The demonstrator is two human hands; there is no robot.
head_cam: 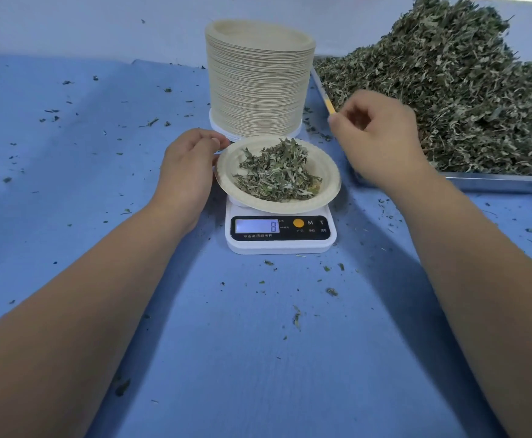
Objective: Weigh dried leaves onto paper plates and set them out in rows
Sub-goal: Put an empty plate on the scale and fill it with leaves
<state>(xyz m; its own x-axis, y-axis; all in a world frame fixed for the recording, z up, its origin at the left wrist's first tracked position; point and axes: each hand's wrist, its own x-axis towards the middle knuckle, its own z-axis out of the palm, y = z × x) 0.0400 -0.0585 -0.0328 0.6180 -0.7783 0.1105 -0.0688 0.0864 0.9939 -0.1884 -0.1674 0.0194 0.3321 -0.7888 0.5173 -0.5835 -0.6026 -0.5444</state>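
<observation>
plate (325, 195) of dried leaves (274, 172) sits on scale (280, 245), readout 8. your left hand (189, 172) pinches its left rim, likely to steady or lift it. right hand (381, 137) hovers by leaf tray (495, 182), fingers loosely curled, apparently empty, handy for topping up.

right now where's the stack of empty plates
Head view, centre back: the stack of plates stands right behind the scale, with the tray of dried leaves on its right.
</observation>
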